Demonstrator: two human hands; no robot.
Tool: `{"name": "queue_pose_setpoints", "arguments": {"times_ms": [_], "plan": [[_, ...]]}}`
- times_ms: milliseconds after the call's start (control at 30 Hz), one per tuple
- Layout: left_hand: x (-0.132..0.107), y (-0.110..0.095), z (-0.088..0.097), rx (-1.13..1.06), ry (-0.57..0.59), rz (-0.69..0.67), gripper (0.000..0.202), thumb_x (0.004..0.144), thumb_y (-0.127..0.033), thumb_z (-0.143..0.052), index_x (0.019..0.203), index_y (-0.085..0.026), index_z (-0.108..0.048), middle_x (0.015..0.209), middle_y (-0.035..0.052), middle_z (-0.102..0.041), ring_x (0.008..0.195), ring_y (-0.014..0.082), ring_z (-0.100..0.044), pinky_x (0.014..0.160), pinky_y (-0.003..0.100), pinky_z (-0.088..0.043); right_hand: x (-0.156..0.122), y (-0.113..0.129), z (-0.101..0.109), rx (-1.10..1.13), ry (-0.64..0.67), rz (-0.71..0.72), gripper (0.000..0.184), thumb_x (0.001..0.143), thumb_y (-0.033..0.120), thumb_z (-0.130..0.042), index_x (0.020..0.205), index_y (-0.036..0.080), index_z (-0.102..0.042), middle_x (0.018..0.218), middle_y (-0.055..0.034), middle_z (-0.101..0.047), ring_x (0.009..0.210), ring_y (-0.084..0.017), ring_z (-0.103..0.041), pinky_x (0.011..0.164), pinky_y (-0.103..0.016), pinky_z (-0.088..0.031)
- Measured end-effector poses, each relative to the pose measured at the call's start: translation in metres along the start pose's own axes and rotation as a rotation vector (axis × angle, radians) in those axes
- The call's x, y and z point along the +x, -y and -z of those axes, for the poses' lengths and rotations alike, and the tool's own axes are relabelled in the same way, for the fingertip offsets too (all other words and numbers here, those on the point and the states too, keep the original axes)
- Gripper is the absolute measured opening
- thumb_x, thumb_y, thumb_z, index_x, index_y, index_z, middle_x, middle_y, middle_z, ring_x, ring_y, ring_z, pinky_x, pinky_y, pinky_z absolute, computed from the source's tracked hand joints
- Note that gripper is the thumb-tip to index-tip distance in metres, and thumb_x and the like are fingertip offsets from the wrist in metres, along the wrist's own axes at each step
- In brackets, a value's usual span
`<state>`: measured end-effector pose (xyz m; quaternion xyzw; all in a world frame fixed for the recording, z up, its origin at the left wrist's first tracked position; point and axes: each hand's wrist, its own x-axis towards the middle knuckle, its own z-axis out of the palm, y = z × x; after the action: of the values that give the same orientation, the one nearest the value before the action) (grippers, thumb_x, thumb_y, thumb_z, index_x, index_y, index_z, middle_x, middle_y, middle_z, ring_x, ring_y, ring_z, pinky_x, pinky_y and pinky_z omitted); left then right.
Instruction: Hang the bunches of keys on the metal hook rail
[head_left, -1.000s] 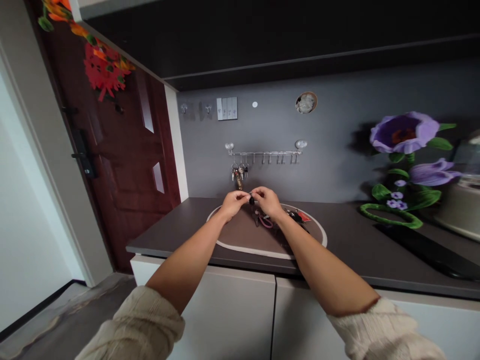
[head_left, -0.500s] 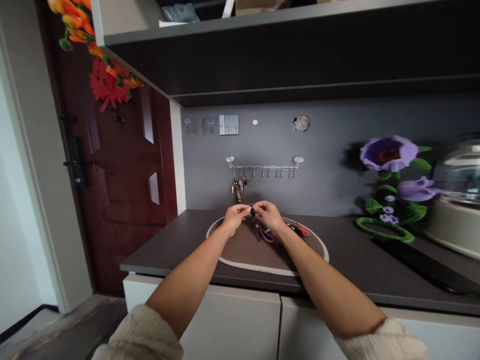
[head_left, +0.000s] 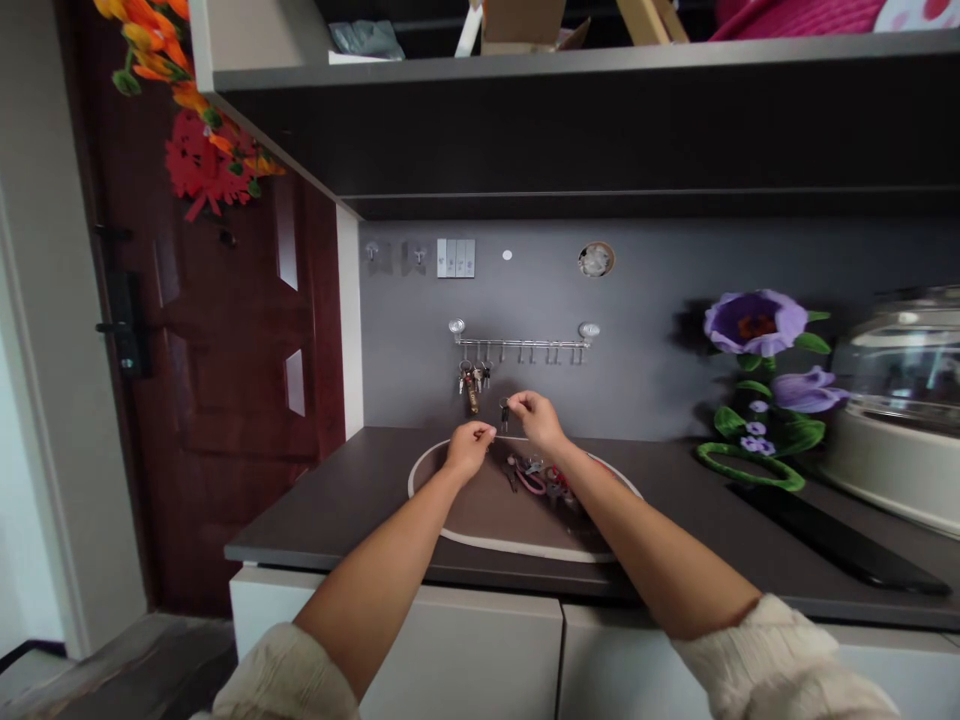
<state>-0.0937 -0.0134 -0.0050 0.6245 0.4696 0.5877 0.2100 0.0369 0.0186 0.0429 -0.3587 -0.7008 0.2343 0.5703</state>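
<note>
My right hand (head_left: 536, 420) pinches a small key ring, with a dark key (head_left: 505, 415) hanging below the fingertips in front of the wall. Lower and to the left, my left hand (head_left: 469, 452) is closed, thumb and finger pressed together. Whether anything is between those fingers I cannot make out. Beneath the hands, several keys (head_left: 511, 480) and a pink strap (head_left: 534, 485) lie on a brown mat (head_left: 487, 520) with a pale rim, partly hidden by my right forearm. Bunches of keys (head_left: 472, 385) hang at the left end of the metal hook rail (head_left: 521, 344).
A dark shelf (head_left: 562, 130) overhangs the counter (head_left: 322, 500). On the right are purple fabric flowers (head_left: 757, 325), a flat black object (head_left: 840, 540) and a white appliance with a clear top (head_left: 892, 440). A dark red door (head_left: 225, 400) is at the left.
My hands have come apart: the right has risen slightly with the key ring, while the left has let go of it and dropped lower. The view has shifted slightly.
</note>
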Motion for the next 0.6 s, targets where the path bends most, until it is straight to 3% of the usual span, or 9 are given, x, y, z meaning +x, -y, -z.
{"name": "queue_pose_setpoints", "arguments": {"times_ms": [200, 300, 600], "plan": [[0.004, 0.012, -0.002, 0.122, 0.028, -0.001, 0.017, 0.071, -0.024, -0.050, 0.070, -0.012, -0.061, 0.065, 0.0033, -0.061, 0.060, 0.0106, -0.052, 0.058, 0.022, -0.038, 0.032, 0.025, -0.007, 0.323, -0.107, -0.236, 0.005, 0.070, 0.017, -0.046, 0.066, 0.016, -0.049, 0.058, 0.0021, -0.050, 0.052, -0.008, -0.047, 0.054, -0.023, -0.044], [0.004, 0.014, -0.003, 0.130, 0.026, 0.014, 0.018, 0.071, -0.025, -0.050, 0.070, -0.012, -0.061, 0.066, 0.0037, -0.061, 0.060, 0.0107, -0.052, 0.058, 0.022, -0.038, 0.048, 0.032, -0.012, 0.381, -0.178, -0.294, 0.007, 0.072, 0.013, -0.045, 0.065, 0.015, -0.048, 0.055, 0.0020, -0.049, 0.049, -0.007, -0.047, 0.052, -0.023, -0.046], [0.003, 0.015, -0.003, 0.141, 0.025, 0.030, 0.017, 0.071, -0.025, -0.050, 0.068, -0.013, -0.061, 0.065, 0.0037, -0.062, 0.062, 0.0110, -0.054, 0.060, 0.022, -0.039, 0.088, 0.015, -0.029, 0.344, -0.309, -0.350, 0.010, 0.071, 0.009, -0.045, 0.063, 0.014, -0.050, 0.051, 0.0032, -0.047, 0.044, -0.006, -0.047, 0.048, -0.024, -0.048]]}}
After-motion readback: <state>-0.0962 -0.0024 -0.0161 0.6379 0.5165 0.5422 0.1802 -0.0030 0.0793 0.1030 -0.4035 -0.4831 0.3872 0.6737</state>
